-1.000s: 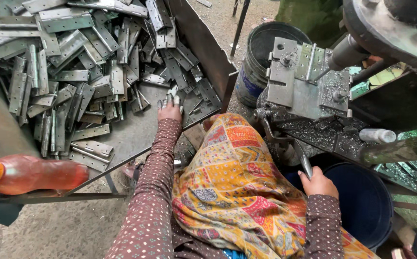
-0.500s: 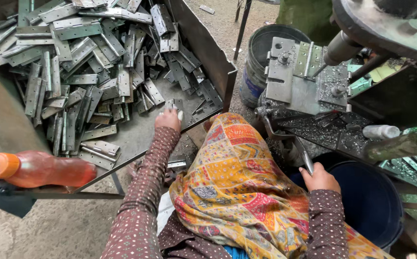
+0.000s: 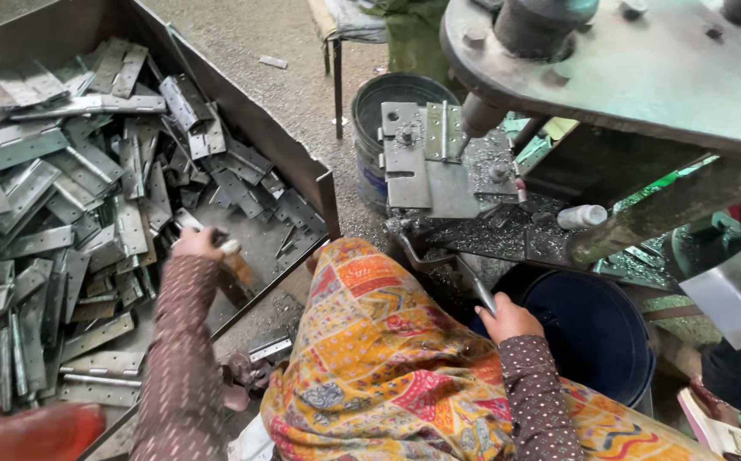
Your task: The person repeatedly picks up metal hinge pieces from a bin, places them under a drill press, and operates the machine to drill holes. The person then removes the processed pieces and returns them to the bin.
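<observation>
Left hand on a hinge in the bin, right hand on a press lever

The left hand [image 3: 195, 243] is stretched into the metal bin [image 3: 323, 183] and is closed around a flat metal hinge [image 3: 189, 220], whose end shows just above the fingers. A heap of hinge plates [image 3: 63, 196] is piled in the bin, beyond and to the left of that hand; a bare patch of bin floor lies just to its right. The right hand [image 3: 507, 318] is closed on a thin metal lever [image 3: 471, 286] that runs up and away from it towards the press fixture [image 3: 426, 166]. A hinge is seen laid on the fixture, well beyond the right hand. A dark blue bucket [image 3: 596, 329] stands just right of the right hand; a grey bucket [image 3: 379, 111] is beyond the fixture. A patterned orange cloth [image 3: 379, 358] is spread between the two arms. A single hinge [image 3: 270, 348] lies on the floor between the hands, nearer the left forearm. An orange bottle [image 3: 29, 431] is seen blurred, near the left elbow.
</observation>
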